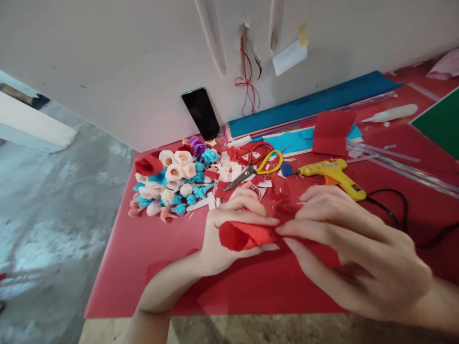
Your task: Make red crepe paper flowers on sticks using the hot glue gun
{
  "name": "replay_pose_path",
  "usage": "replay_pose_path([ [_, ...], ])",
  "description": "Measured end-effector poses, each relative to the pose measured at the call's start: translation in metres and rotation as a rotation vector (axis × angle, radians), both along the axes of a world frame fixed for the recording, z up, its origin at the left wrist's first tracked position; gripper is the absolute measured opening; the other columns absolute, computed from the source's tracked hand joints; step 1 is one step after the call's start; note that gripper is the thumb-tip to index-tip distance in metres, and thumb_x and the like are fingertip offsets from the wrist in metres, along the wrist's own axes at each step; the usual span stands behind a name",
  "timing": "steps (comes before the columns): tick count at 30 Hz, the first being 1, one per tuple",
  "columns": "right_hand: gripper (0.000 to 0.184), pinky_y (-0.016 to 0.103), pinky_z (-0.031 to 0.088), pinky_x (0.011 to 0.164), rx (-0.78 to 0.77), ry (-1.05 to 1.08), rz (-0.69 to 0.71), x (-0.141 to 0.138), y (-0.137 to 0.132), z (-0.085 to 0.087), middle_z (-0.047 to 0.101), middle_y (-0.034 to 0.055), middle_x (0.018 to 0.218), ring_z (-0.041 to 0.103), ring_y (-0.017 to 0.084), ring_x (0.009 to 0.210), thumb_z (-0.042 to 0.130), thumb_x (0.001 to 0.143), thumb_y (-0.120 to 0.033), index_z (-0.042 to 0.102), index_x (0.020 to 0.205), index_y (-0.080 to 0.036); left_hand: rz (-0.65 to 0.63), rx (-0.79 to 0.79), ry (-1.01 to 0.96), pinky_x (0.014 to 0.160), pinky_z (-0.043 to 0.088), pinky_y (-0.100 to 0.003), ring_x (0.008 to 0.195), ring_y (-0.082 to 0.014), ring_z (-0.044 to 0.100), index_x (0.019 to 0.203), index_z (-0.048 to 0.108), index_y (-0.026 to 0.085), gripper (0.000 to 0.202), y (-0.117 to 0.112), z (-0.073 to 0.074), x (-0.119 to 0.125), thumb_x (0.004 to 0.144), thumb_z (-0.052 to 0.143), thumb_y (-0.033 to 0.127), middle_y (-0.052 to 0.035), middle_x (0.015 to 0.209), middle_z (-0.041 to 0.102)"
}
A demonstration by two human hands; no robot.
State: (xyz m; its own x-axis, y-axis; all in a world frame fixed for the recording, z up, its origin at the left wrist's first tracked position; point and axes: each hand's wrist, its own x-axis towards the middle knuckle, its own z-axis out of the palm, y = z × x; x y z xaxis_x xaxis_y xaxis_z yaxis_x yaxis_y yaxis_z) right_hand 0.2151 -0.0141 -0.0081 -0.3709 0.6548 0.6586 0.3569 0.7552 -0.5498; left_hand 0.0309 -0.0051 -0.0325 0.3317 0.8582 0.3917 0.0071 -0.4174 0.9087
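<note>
red paper cone, left hand cupped around it, right hand arched, pinching its narrow end

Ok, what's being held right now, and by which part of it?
A red crepe-paper cone: the left hand grips it along its sides, and the right hand pinches its narrow end.

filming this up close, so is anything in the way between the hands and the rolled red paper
Nothing visible: the left hand holds the rolled red paper and the right hand pinches its narrow end. The scissors and yellow glue gun lie beyond, not between.
</note>
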Motion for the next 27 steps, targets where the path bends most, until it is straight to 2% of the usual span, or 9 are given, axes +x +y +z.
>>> replay_pose_path([
  [3,0.018,0.029,0.052,0.073,0.001,-0.002,0.016,0.001,0.001,0.004,0.062,-0.0012,0.073,0.057,0.009,0.063,0.054,0.078,-0.004,0.062,0.085,-0.018,0.003,0.004,-0.064,0.078,0.046,-0.037,0.076,-0.0172,0.051,0.095,0.072,0.035,0.023,0.001,-0.015,-0.003,0.071,0.074,0.035,-0.0004,0.071,0.059],
  [7,0.019,0.028,0.051,0.072,-0.008,0.028,-0.019,0.0,0.002,0.006,0.06,-0.0011,0.068,0.056,0.009,0.061,0.054,0.076,-0.001,0.062,0.083,-0.016,-0.006,-0.026,-0.155,0.084,0.044,-0.039,0.083,-0.0181,0.051,0.098,0.07,0.037,0.027,-0.001,-0.021,-0.005,0.072,0.074,0.034,-0.0007,0.078,0.06],
  [10,0.018,0.026,0.05,0.071,-0.035,0.041,-0.069,-0.002,0.001,0.001,0.062,0.0003,0.076,0.058,0.011,0.071,0.058,0.075,-0.004,0.061,0.088,-0.017,-0.016,-0.027,-0.162,0.081,0.045,-0.037,0.082,-0.018,0.052,0.099,0.07,0.037,0.027,-0.001,-0.022,-0.004,0.072,0.074,0.033,-0.0005,0.078,0.06],
  [14,0.02,0.025,0.051,0.074,-0.09,0.009,-0.012,-0.003,0.003,-0.006,0.064,0.0032,0.09,0.059,0.013,0.082,0.06,0.076,-0.011,0.059,0.095,-0.016,-0.026,-0.037,-0.171,0.078,0.045,-0.035,0.077,-0.016,0.052,0.098,0.07,0.037,0.026,-0.001,-0.024,-0.003,0.073,0.073,0.035,0.0002,0.078,0.057],
  [20,0.017,0.026,0.05,0.076,-0.112,0.064,0.052,-0.005,0.004,-0.007,0.067,0.0011,0.083,0.061,0.011,0.077,0.06,0.076,-0.008,0.059,0.091,-0.016,-0.06,-0.092,-0.176,0.069,0.046,-0.029,0.077,-0.0144,0.05,0.099,0.069,0.039,0.028,-0.003,-0.025,-0.003,0.073,0.074,0.031,0.0002,0.082,0.054],
  [24,0.016,0.026,0.051,0.072,-0.105,0.057,0.043,-0.004,0.004,-0.006,0.067,-0.0015,0.077,0.062,0.01,0.072,0.06,0.076,-0.007,0.06,0.089,-0.018,-0.023,-0.018,-0.123,0.073,0.046,-0.029,0.076,-0.0132,0.05,0.099,0.069,0.039,0.03,-0.001,-0.021,-0.002,0.071,0.076,0.031,0.0011,0.08,0.054],
  [27,0.016,0.027,0.051,0.073,-0.098,0.018,0.036,0.001,0.005,-0.005,0.067,-0.0021,0.076,0.061,0.011,0.067,0.06,0.076,-0.008,0.061,0.088,-0.02,0.01,0.025,-0.038,0.08,0.045,-0.032,0.079,-0.0149,0.051,0.097,0.071,0.034,0.03,0.001,-0.014,-0.002,0.068,0.077,0.033,0.0002,0.079,0.056],
])
